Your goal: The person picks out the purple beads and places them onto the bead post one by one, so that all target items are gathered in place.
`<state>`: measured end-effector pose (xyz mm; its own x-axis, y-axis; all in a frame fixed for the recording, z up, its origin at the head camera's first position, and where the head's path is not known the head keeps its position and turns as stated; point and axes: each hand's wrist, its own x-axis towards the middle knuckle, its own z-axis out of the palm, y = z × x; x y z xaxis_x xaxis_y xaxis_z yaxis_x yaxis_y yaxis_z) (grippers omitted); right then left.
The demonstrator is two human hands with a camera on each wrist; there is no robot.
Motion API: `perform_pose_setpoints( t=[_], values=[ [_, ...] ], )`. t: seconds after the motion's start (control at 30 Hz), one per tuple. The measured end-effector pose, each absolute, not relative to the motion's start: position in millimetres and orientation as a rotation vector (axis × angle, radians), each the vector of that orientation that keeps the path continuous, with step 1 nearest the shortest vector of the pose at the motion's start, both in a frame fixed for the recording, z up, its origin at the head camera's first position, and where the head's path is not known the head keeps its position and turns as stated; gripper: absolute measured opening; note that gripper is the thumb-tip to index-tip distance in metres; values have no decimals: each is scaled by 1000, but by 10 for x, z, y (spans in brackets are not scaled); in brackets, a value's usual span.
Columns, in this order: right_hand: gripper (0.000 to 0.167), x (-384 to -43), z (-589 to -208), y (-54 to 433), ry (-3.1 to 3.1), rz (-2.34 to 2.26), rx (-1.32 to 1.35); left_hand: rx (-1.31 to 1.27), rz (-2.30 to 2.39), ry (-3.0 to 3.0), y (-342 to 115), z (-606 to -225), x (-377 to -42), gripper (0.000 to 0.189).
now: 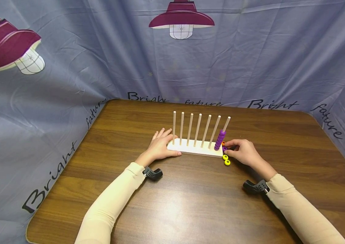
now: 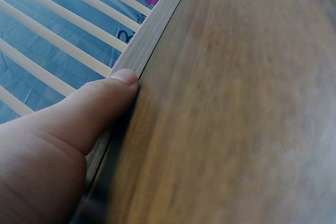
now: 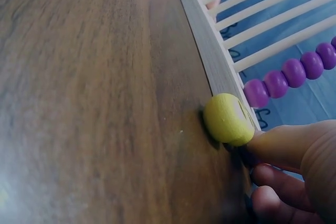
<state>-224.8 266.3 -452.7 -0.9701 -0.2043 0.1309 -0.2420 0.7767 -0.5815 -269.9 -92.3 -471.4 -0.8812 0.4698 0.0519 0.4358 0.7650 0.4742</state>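
Note:
A wooden peg stand [image 1: 195, 149] with several upright rods stands on the table. Its rightmost rod carries a stack of purple beads [image 1: 220, 140]. My left hand [image 1: 161, 146] grips the stand's left end, thumb along the front edge and index finger behind; the other fingers spread outward. At the right end, my right hand [image 1: 244, 151] pinches a loose purple bead [image 1: 224, 148] between thumb and index finger. An orange bead [image 1: 223, 143] lies just behind it, partly covered by the fingers. In the right wrist view, a yellow bead [image 3: 229, 119] sits right beside the thumb.
Two yellow beads [image 1: 226, 160] lie by the stand's front right corner. The brown wooden table [image 1: 172, 203] extends toward me and to both sides. A blue-grey curtain [image 1: 172, 67] with printed lamps and lettering hangs behind and beside it.

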Motion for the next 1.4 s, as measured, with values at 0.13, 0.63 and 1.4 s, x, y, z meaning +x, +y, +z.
perform_pose_setpoints(
  t=[0.13, 0.63, 1.4],
  values=[
    [27, -2258, -4537, 2648, -2902, 947, 390, 744, 755, 2882, -921, -4714, -2696, 72],
    [26, -2245, -4546, 2635, -2893, 904, 425, 757, 752, 2886, -898, -4717, -2701, 73],
    [18, -2273, -4288, 2668, -2853, 833, 434, 739, 757, 2890, -916, -4719, -2692, 73]
  ],
)
